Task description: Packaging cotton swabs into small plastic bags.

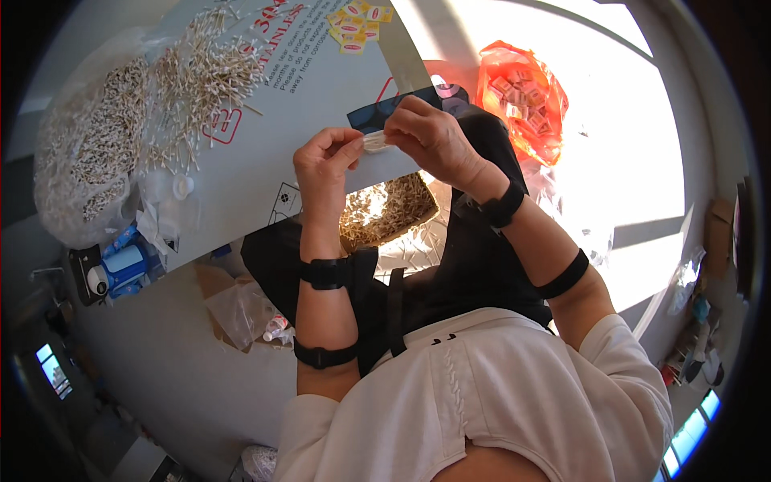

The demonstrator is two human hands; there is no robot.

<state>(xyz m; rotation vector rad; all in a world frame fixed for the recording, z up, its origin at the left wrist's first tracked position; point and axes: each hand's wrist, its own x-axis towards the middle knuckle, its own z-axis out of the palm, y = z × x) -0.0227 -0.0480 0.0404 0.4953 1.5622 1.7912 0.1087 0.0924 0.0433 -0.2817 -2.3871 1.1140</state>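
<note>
Packet, small and whitish, is held in the air just over the near edge of the table, b/w the two hands. Left hand is pinched on its left end w/ thumb and forefinger; right hand is closed by the fingertips at its right end, so the hands are close together, the packet bridging them. What is inside is too small to tell, poss. swabs. The step in hand is, I judge, closing or straightening the packet's end; the next move calls for a light, even grip, w/o squeezing or tearing it.

Table is grey, w/ red and black print on its covering. At its far left lies a loose pile of swabs, and beside it a big clear bag w/ many more. Small yellow labels are scattered at the far edge. Below the hands, b/w the person's legs, a box is full of thin sticks, prob. also swabs. To the right, an open orange bag has small packs inside, in strong sunlight. A blue bottle is by the table's left corner; on the floor nearby, a carton w/ plastic. Bright windows show at the room's rim.
</note>
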